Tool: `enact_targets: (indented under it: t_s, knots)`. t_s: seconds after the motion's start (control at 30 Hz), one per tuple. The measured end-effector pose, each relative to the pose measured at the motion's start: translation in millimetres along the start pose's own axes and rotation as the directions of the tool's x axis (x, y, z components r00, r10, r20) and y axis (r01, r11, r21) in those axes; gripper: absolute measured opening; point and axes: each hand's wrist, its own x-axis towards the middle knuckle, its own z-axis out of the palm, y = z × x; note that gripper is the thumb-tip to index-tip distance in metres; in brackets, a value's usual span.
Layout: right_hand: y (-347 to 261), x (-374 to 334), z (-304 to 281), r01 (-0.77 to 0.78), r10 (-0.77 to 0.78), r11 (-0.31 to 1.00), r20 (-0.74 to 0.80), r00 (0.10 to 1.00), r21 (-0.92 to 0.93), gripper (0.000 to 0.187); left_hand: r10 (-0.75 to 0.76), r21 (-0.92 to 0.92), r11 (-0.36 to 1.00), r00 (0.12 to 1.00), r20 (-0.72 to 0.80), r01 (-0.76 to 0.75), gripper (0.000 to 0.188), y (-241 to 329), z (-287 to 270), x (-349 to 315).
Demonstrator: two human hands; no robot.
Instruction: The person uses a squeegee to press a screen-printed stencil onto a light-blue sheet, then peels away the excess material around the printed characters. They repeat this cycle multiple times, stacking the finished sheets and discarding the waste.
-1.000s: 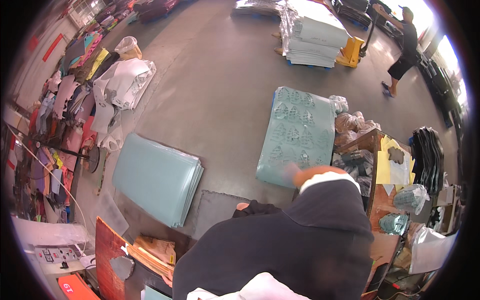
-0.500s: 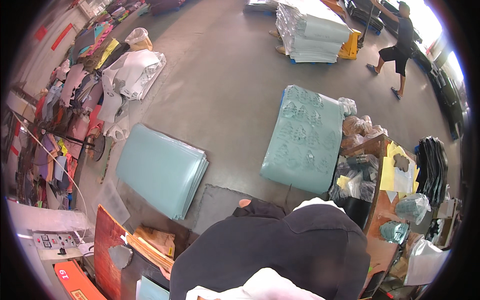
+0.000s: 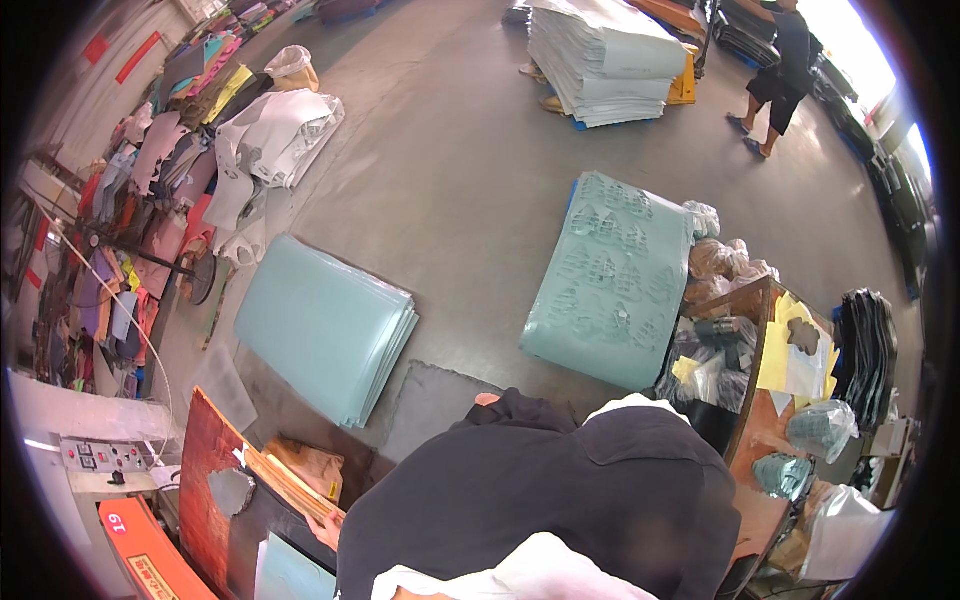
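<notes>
Since the dark jacket (image 3: 540,485) hides our R hand, we can't tell its state; our L hand (image 3: 325,529) seems to touch the near end of the tan strips (image 3: 290,487), grip unclear. They lie just up-left, long axis running diag. toward it, w/ L nearer. Farther out: plain green sheets (image 3: 320,325), then cut sheets (image 3: 612,280) to R.

Head-worn left fisheye, looking down, wide across floor (image 3: 450,230).
</notes>
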Motion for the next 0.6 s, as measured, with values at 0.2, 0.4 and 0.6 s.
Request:
enact_targets:
  t_s: [0.2,0.4,0.6]
  knots:
    - [8.6,1.2,3.9,-0.019,0.019,1.000,0.019,1.000,-0.004,0.023,-0.343,-0.230,0.915,0.939,-0.016,0.331,0.009,48.5,-11.7,3.6]
    - [9.5,6.6,-0.2,-0.017,0.019,0.999,0.042,0.999,-0.046,0.024,-0.260,-0.222,0.938,0.964,0.063,0.267,0.009,32.4,-15.1,5.7]
    - [9.0,11.0,-10.6,-0.015,0.021,0.995,0.058,0.998,-0.100,0.024,-0.053,0.008,0.999,0.997,0.049,0.052,0.011,19.9,-14.5,-3.2]
